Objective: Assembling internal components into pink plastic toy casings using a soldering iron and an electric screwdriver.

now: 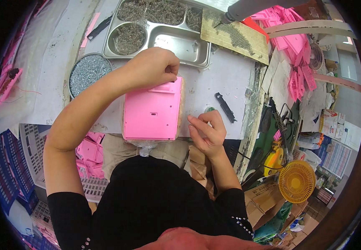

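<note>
A flat pink plastic panel lies in front of me on a pad wrapped in clear film. It has small holes and a raised strip near its top edge. My left hand is bent over the panel's top right corner, fingers curled down against it; whatever they pinch is hidden. To the right of the panel and apart from it, my right hand is raised with thumb and fingers drawn together. Anything between those fingertips is too small to name. A black plastic strip lies on the table beyond my right hand.
A metal tray with compartments of small dark springs stands at the back. Left of it sits a round bowl of silvery small parts. A yellowish board lies under a grey tool. Pink parts are heaped back right.
</note>
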`<move>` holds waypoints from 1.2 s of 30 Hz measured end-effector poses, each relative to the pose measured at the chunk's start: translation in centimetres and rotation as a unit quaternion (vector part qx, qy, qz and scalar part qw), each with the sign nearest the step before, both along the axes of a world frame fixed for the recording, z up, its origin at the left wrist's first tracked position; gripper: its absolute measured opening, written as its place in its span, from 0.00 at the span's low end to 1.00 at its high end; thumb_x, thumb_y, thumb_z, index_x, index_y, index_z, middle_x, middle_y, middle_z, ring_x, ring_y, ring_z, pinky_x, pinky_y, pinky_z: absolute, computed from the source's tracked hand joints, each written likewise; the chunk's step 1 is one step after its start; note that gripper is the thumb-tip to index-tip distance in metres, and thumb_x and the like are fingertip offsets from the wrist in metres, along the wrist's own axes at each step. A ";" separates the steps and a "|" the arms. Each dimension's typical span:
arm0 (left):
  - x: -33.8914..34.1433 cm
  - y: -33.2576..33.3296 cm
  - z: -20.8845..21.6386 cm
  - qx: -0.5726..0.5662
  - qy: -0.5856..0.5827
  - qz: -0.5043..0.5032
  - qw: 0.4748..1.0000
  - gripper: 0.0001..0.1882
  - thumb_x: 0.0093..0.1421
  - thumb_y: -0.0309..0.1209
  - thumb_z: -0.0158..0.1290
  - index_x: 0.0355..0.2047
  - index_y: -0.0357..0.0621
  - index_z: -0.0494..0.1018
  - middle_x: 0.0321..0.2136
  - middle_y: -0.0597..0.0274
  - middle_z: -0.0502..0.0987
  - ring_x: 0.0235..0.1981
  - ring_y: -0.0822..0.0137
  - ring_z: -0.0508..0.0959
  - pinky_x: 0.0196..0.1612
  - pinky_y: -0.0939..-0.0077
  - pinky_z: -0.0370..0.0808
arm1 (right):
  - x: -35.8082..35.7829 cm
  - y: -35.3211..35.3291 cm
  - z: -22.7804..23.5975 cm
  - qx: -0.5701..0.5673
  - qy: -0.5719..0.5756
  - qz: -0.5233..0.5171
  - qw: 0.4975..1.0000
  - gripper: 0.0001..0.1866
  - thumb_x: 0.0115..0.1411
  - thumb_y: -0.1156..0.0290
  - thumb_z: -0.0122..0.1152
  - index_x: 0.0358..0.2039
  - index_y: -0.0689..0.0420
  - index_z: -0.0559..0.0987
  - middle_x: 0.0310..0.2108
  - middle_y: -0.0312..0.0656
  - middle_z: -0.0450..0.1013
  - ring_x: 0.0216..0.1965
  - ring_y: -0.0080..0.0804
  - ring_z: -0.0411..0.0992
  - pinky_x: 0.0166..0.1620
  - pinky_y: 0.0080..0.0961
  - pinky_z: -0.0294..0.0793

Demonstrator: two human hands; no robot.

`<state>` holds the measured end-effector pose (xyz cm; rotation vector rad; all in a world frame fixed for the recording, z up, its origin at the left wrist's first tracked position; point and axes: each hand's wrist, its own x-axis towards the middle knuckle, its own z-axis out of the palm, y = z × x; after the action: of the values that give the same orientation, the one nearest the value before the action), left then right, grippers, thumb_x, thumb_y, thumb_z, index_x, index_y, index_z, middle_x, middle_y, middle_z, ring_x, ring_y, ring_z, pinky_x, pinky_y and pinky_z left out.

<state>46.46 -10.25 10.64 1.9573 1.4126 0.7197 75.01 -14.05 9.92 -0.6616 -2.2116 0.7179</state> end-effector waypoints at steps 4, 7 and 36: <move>-2.3 -0.7 1.9 -0.002 -0.028 0.041 0.999 0.08 0.55 0.29 0.63 0.32 0.37 0.79 0.30 0.55 0.80 0.32 0.57 0.80 0.36 0.63 0.75 | -0.4 0.8 0.4 0.029 0.011 -0.010 0.999 0.17 0.46 0.80 0.72 0.40 0.58 0.87 0.29 0.39 0.73 0.27 0.34 0.68 0.29 0.28 0.65; -5.3 -4.1 2.9 0.085 0.040 0.183 0.979 0.08 0.55 0.28 0.63 0.33 0.38 0.78 0.32 0.56 0.79 0.34 0.56 0.79 0.36 0.63 0.74 | -0.9 1.9 1.2 0.053 0.008 -0.004 0.999 0.16 0.47 0.80 0.72 0.39 0.58 0.87 0.28 0.39 0.73 0.27 0.35 0.68 0.30 0.29 0.66; 1.0 -16.5 1.6 0.166 -0.040 0.105 0.980 0.09 0.54 0.26 0.66 0.33 0.44 0.77 0.29 0.62 0.77 0.29 0.60 0.79 0.30 0.67 0.76 | -10.2 3.9 9.3 -0.446 0.311 0.230 0.807 0.22 0.59 0.70 0.68 0.52 0.61 0.73 0.28 0.39 0.72 0.26 0.27 0.70 0.32 0.30 0.72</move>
<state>47.49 -26.75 12.20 2.0134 1.5428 1.1858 64.84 -10.16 19.19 -0.2083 -1.3198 1.9640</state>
